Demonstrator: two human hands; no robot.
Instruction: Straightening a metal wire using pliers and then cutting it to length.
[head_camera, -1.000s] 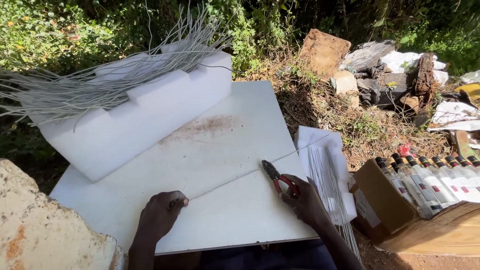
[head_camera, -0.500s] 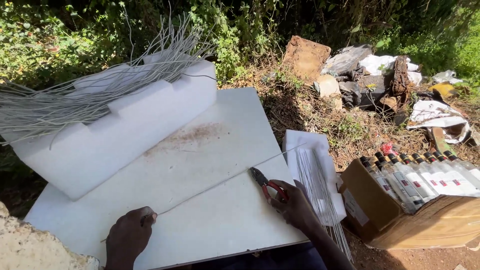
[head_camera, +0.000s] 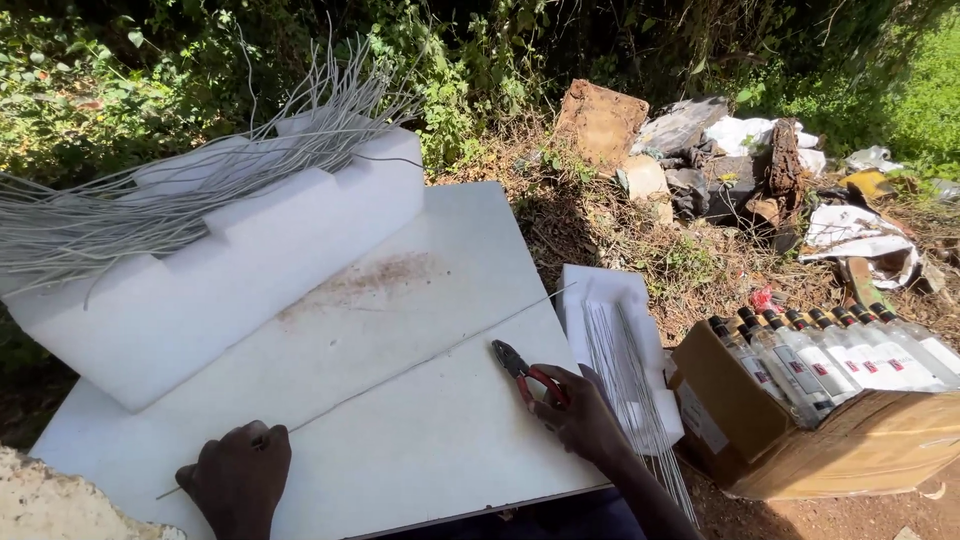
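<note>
while left hand (head_camera: 238, 478) pinches wire (head_camera: 420, 365) | right hand (head_camera: 580, 415) fingers clamped on pliers (head_camera: 525, 372)

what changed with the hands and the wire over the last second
Little changed. The left hand slid a bit leftward along the white board, still pinching the long thin wire laid across it. The right hand kept the red-handled pliers near the wire without closing on it. The foam block, the bundle of wires on it and the box of bottles stayed put.
</note>
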